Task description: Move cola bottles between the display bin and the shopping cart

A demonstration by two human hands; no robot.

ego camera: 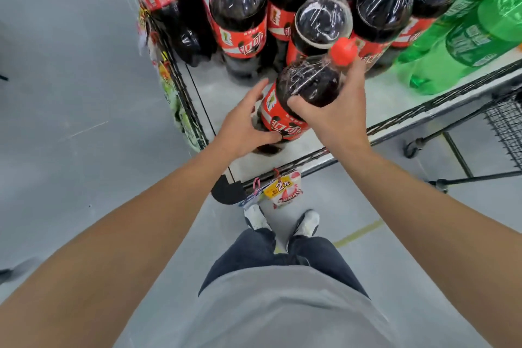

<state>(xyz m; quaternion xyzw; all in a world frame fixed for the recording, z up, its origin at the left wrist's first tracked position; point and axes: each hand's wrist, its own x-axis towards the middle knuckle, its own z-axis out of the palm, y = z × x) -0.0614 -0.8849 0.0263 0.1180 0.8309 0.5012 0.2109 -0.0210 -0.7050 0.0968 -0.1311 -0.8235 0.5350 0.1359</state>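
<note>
A large cola bottle [303, 90] with a red cap and red label tilts over the front of the display bin [310, 150]. My right hand [336, 116] grips its upper body, fingers curled round the shoulder below the cap. My left hand [245, 124] holds its lower part, thumb across the label and fingers behind the base. Several more cola bottles [240, 14] stand upright in the bin behind it. The black wire shopping cart [505, 133] shows at the right edge, just beyond the bin.
Green soda bottles [463, 37] fill the bin's right side. Snack packets [169, 87] hang on the bin's left wire side, and a price tag [282, 188] hangs from its front rim. Grey floor lies to the left, with my shoes [282, 220] below the bin.
</note>
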